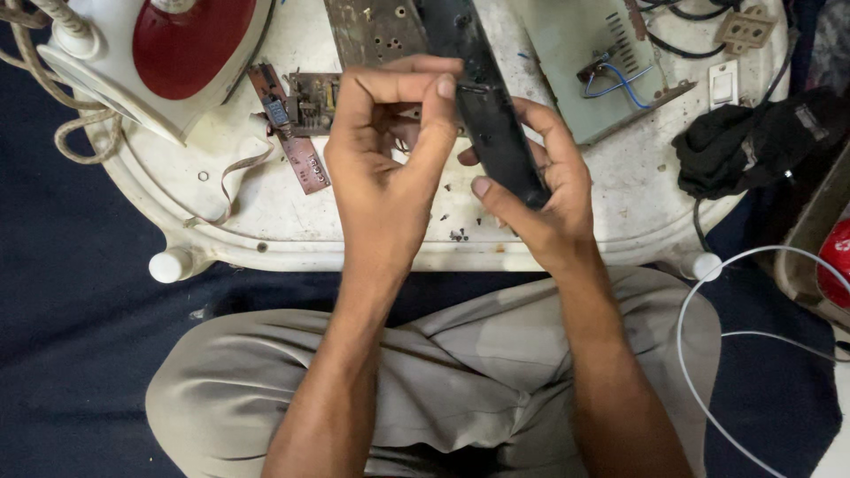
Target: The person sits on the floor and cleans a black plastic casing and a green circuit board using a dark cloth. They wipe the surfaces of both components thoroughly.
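While the right hand (540, 190) cradles the long black plastic casing (496, 124) steady above the white tabletop (266, 221), I see left hand (390, 150) fingertips pinching its edge.

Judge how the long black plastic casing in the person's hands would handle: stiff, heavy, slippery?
The long black casing probably stays stiff: it juts past the right hand without sagging. It seems light, since fingers alone bear it while the left hand pinches its edge. Its smooth, slightly glossy face could slip in a loose hold.
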